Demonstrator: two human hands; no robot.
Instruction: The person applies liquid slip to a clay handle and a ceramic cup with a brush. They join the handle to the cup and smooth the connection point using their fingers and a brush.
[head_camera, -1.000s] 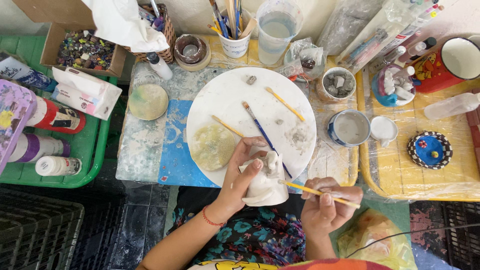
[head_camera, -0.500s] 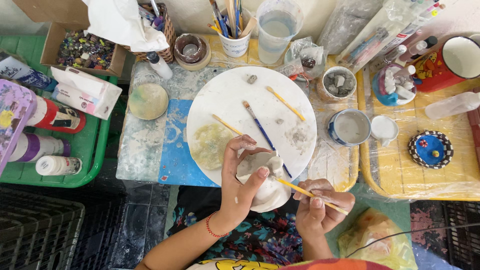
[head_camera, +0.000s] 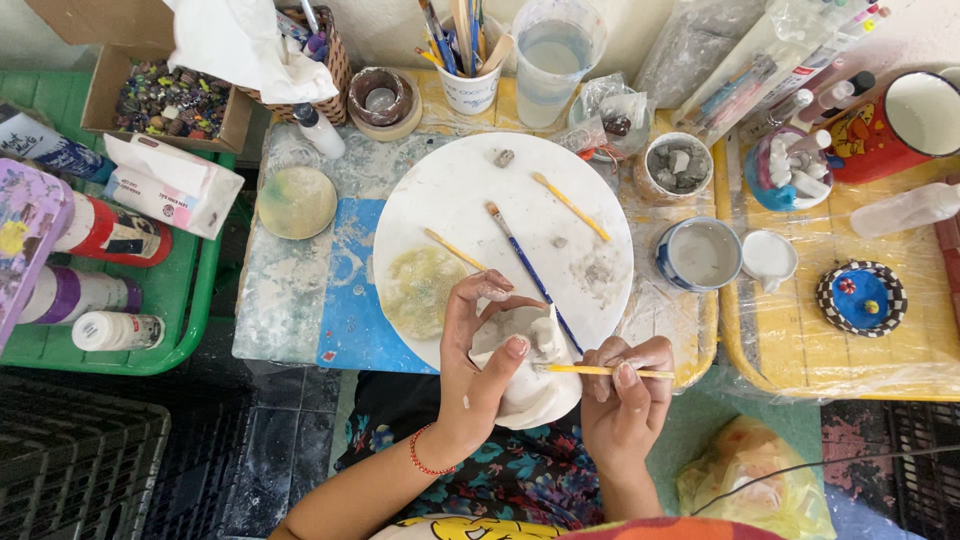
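**Clay piece held over the table edge, brush at its side**

Low in the middle of the frame, the left hand (head_camera: 478, 372) has its grip clamped on a pale clay piece (head_camera: 525, 375), fingers curled over the top and thumb pressed to its front. The piece sits just below the rim of the white plate (head_camera: 560, 170), over the person's lap. The right hand (head_camera: 625, 395) is pinched shut on a yellow brush (head_camera: 590, 370), held level with its tip touching the piece.

On the plate lie three more brushes: a blue one (head_camera: 525, 270) running down the middle, a yellow one (head_camera: 570, 205) to its upper right and another yellow one (head_camera: 452, 248) to its left, beside a greenish paint smear (head_camera: 425, 290).

Containers ring the plate. At the top centre, a white cup (head_camera: 470, 90) is packed with upright brushes, and just right of it a clear jug (head_camera: 553, 60) holds cloudy water. Right of the plate, a small bowl (head_camera: 678, 165) holds grey lumps, and below it a blue-rimmed bowl (head_camera: 698, 253) holds pale grey liquid. A tiny white dish (head_camera: 768, 257) stands just beside that. At the upper left, a cardboard box (head_camera: 165, 100) is full of small dark, many-coloured bits. A green tray (head_camera: 190, 290) at the left edge carries paint bottles lying on their sides. A red mug (head_camera: 900, 120) at the upper right shows a white inside.
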